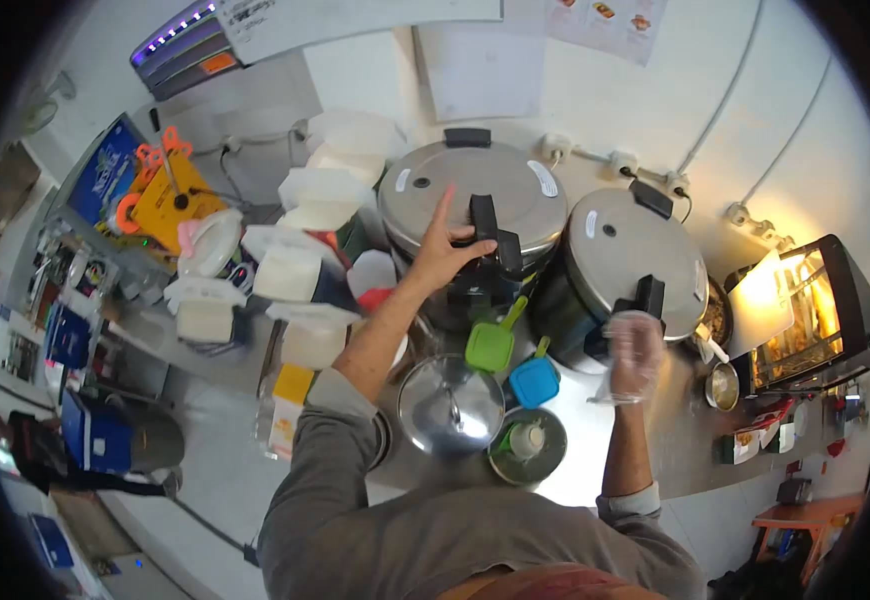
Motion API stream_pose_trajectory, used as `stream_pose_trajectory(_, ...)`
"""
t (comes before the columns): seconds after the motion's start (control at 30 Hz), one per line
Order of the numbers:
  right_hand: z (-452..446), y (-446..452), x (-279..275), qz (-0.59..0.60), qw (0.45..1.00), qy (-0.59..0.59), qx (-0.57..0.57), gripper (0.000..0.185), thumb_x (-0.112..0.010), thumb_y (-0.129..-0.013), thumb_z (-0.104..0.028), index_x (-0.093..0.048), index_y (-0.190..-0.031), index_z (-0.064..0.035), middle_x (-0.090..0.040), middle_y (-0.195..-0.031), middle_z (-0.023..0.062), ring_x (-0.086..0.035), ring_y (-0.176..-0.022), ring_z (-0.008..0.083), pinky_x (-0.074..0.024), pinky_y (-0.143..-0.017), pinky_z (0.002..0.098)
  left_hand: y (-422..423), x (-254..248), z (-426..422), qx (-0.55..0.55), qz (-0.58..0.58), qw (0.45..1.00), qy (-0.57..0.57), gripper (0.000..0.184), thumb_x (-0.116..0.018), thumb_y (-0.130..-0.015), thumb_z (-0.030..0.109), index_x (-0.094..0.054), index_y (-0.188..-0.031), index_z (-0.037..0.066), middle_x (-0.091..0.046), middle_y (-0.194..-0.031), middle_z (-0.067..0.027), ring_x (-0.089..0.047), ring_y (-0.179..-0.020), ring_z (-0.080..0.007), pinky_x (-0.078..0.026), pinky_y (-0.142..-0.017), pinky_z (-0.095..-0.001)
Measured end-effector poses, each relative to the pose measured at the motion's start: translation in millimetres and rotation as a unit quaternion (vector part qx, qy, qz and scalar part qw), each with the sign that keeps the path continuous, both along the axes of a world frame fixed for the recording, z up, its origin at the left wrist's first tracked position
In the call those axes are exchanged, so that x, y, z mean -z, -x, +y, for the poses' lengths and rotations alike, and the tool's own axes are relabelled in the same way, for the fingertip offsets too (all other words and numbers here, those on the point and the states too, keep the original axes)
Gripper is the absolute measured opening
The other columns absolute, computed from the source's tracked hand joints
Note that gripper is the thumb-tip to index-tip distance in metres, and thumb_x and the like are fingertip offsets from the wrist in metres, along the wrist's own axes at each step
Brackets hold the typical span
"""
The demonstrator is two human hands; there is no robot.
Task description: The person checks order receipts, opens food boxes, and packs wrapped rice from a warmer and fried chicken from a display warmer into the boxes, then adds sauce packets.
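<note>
My left hand [445, 255], bare, is over the front of the left large pot's steel lid [440, 195]. Its index finger is stretched out, and its thumb is spread against the black lid handle [485, 220]. The remaining fingers are partly hidden. My right hand [635, 352], in a clear plastic glove, is smeared by motion in front of the right large pot [580, 260]. It is close to that pot's black front handle [643, 298]; whether it touches is unclear. Both lids are on their pots.
Before the pots are a green scoop [491, 345], a blue scoop [535, 382], a glass lid [450, 405] and a round container [545, 450]. White tubs [290, 270] crowd the left. A lit warmer cabinet [805, 310] stands right, near a pan [720, 315].
</note>
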State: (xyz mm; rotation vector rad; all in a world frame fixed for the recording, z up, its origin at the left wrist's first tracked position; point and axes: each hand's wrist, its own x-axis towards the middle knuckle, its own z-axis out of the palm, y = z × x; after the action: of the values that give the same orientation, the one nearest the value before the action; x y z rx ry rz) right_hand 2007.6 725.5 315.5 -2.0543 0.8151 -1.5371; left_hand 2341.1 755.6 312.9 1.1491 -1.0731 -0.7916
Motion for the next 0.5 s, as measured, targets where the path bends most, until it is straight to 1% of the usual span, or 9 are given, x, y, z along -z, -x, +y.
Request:
stream_pose_trajectory(0.03, -1.1, -20.0, -22.7, 0.089, 0.991, -0.036, -0.094, 0.006, -0.060, -0.088, -0.006, -0.062, -0.091, -0.0012, -0.063, -0.085, 0.0092, -0.061, -0.078, 0.0209, -0.0492, -0.072, 0.0335, -3.5, -28.6, -4.0, 0.027, 0.030, 0.999, 0.021, 0.115, -0.085, -0.071, 0.029, -0.005, -0.153, 0.018, -0.061, -0.120, -0.0274, -0.058, -0.116, -0.0318, -0.042, -0.098, -0.0425)
stream_pose_trajectory(0.1, -21.7, -70.8, -41.8, 0.229, 0.952, -0.097, -0.178, 0.016, -0.060, -0.088, -0.016, -0.063, -0.093, -0.0007, -0.064, -0.086, 0.0144, -0.064, -0.082, 0.0246, -0.0493, -0.073, 0.0367, -22.6, -82.0, -30.7, 0.032, -0.111, 0.984, 0.132, 0.121, -0.087, -0.069, 0.033, -0.002, -0.153, 0.014, -0.061, -0.121, -0.0260, -0.057, -0.119, -0.0321, -0.041, -0.100, -0.0433)
stream_pose_trajectory(0.17, -66.7, -133.1, -26.0, 0.345, 0.909, 0.015, -0.233, 0.026, -0.058, -0.087, -0.024, -0.064, -0.098, -0.0010, -0.066, -0.091, 0.0175, -0.066, -0.085, 0.0274, -0.0502, -0.076, 0.0392, -24.5, -135.4, -48.2, -0.142, -0.428, 0.886, 0.105, 0.128, -0.090, -0.062, 0.036, -0.002, -0.152, 0.012, -0.061, -0.122, -0.0228, -0.057, -0.117, -0.0283, -0.043, -0.098, -0.0411)
stream_pose_trajectory(0.23, -117.9, -198.4, 5.8, 0.480, 0.838, 0.048, -0.253, 0.030, -0.056, -0.088, -0.030, -0.067, -0.102, -0.0054, -0.067, -0.097, 0.0187, -0.065, -0.084, 0.0358, -0.0500, -0.077, 0.0446, -41.5, -166.3, -75.9, -0.127, -0.406, 0.905, 0.035, 0.129, -0.093, -0.055, 0.039, -0.012, -0.151, 0.012, -0.060, -0.123, -0.0217, -0.056, -0.116, -0.0294, -0.045, -0.097, -0.0408)
stream_pose_trajectory(0.3, -139.3, -256.4, 6.2, 0.587, 0.766, -0.112, -0.236, 0.026, -0.063, -0.081, -0.024, -0.069, -0.099, -0.0062, -0.068, -0.096, 0.0178, -0.066, -0.087, 0.0348, -0.0514, -0.077, 0.0433, -56.8, -208.6, -76.4, -0.087, -0.405, 0.910, 0.014, 0.117, -0.086, -0.062, 0.043, -0.018, -0.148, 0.001, -0.055, -0.127, -0.0271, -0.054, -0.118, -0.0342, -0.043, -0.100, -0.0394)
stream_pose_trajectory(0.33, -159.7, -275.1, 20.0, 0.627, 0.748, -0.056, -0.210, 0.027, -0.066, -0.078, -0.025, -0.070, -0.099, -0.0072, -0.069, -0.097, 0.0174, -0.067, -0.089, 0.0340, -0.0518, -0.078, 0.0430, -66.7, -215.1, -80.2, -0.067, -0.403, 0.913, 0.000, 0.113, -0.083, -0.066, 0.044, -0.021, -0.146, -0.004, -0.052, -0.129, -0.0298, -0.053, -0.118, -0.0366, -0.042, -0.101, -0.0386)
stream_pose_trajectory(0.37, -183.0, -295.0, 41.8, 0.664, 0.725, 0.001, -0.182, 0.029, -0.070, -0.075, -0.025, -0.071, -0.098, -0.0083, -0.069, -0.098, 0.0171, -0.067, -0.090, 0.0332, -0.0523, -0.078, 0.0427, -83.3, -207.4, -104.8, -0.042, -0.336, 0.936, 0.093, 0.132, -0.088, -0.057, 0.046, -0.008, -0.148, -0.005, -0.044, -0.134, -0.0356, -0.046, -0.127, -0.0389, -0.037, -0.107, -0.0387)
stream_pose_trajectory(0.4, -203.5, -311.3, 59.6, 0.697, 0.698, 0.058, -0.153, 0.030, -0.073, -0.072, -0.025, -0.072, -0.098, -0.0094, -0.070, -0.098, 0.0167, -0.067, -0.091, 0.0324, -0.0527, -0.079, 0.0424, -86.2, -218.8, -97.8, -0.046, -0.339, 0.935, 0.096, 0.131, -0.089, -0.056, 0.046, -0.012, -0.147, -0.008, -0.043, -0.136, -0.0351, -0.044, -0.128, -0.0389, -0.034, -0.109, -0.0377)
stream_pose_trajectory(0.5, -246.1, -339.9, 85.1, 0.766, 0.621, 0.008, -0.162, 0.042, -0.081, -0.064, -0.027, -0.073, -0.102, -0.0119, -0.070, -0.103, 0.0150, -0.068, -0.095, 0.0296, -0.0534, -0.080, 0.0416, -98.3, -226.2, -120.6, -0.062, -0.336, 0.933, 0.109, 0.129, -0.089, -0.055, 0.047, -0.017, -0.144, -0.012, -0.040, -0.138, -0.0344, -0.041, -0.131, -0.0383, -0.032, -0.111, -0.0371)
